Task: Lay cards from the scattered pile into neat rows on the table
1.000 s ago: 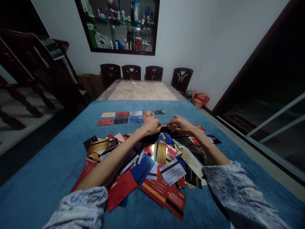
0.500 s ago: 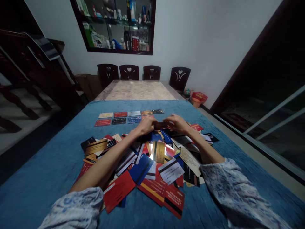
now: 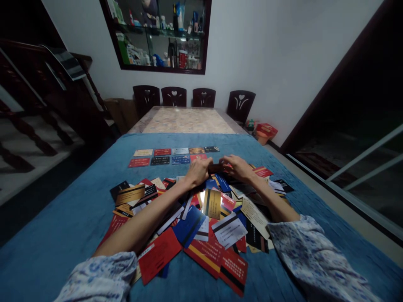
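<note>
My left hand (image 3: 199, 173) and my right hand (image 3: 235, 167) meet over the far edge of a heap of bank cards. Between their fingers is a dark reddish-brown card (image 3: 216, 168), seen nearly edge-on, each hand closed on one end. Below it in the heap lie a gold card (image 3: 212, 204), a white card (image 3: 229, 230) with a black stripe, a blue card (image 3: 189, 226) and a red card (image 3: 159, 255). Past my left hand, several cards lie face up in two rows, with a red card (image 3: 198, 157) at the near row's right end.
A blue cloth (image 3: 72, 214) covers the near part of the table; its far part has a stone-patterned top (image 3: 189, 119). Dark chairs (image 3: 241, 105) stand beyond. A glass-shelved cabinet (image 3: 162, 69) is set into the wall, and a red box (image 3: 267, 130) sits on the floor at right.
The view has shifted slightly. My left hand has drawn a little nearer, uncovering more of the red card at the end of the near row. Both hands still hold the dark card.
</note>
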`<state>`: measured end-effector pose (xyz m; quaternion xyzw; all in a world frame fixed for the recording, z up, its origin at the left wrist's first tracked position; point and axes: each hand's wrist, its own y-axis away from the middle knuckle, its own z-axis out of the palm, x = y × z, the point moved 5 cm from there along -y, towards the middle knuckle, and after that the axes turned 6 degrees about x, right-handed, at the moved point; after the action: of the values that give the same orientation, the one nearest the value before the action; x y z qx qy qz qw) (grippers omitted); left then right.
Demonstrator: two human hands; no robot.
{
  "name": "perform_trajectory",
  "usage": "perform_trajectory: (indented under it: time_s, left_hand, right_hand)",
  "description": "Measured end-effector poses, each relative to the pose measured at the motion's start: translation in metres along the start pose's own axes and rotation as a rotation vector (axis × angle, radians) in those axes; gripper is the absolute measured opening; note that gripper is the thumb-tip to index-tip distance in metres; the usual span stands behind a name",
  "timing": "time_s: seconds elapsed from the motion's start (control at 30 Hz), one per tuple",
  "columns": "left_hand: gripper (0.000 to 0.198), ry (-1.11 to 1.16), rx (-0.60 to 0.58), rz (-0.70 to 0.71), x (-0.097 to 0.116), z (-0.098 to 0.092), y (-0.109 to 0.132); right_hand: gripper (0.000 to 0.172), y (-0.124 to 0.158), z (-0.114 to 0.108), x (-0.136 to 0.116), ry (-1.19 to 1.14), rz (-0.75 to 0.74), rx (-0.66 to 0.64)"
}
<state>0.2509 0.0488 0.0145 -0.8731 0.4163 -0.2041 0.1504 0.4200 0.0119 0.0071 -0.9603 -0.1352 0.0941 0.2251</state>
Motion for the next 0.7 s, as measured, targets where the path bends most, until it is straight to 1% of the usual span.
perform_trajectory:
  time_s: [0.17, 0.23, 0.47, 0.57, 0.7]
  left_hand:
    - [0.034, -0.078, -0.069, 0.083, 0.013, 0.003, 0.012]
    - [0.035, -0.111, -0.095, 0.103, 0.015, 0.005, 0.016]
    - [0.038, -0.136, -0.121, 0.117, 0.018, 0.005, 0.021]
    - [0.037, -0.13, -0.115, 0.108, 0.02, 0.001, 0.02]
    - [0.038, -0.116, -0.08, 0.089, 0.019, -0.003, 0.015]
  right_hand:
    - [0.021, 0.002, 0.001, -0.004, -0.102, -0.15, -0.025]
    - [0.018, 0.003, 0.0, -0.007, -0.123, -0.174, -0.033]
    - [0.017, 0.004, -0.008, -0.012, -0.164, -0.182, -0.05]
    - [0.019, 0.005, -0.011, -0.009, -0.212, -0.172, -0.004]
    - [0.021, 0.005, -0.01, 0.001, -0.263, -0.113, 0.073]
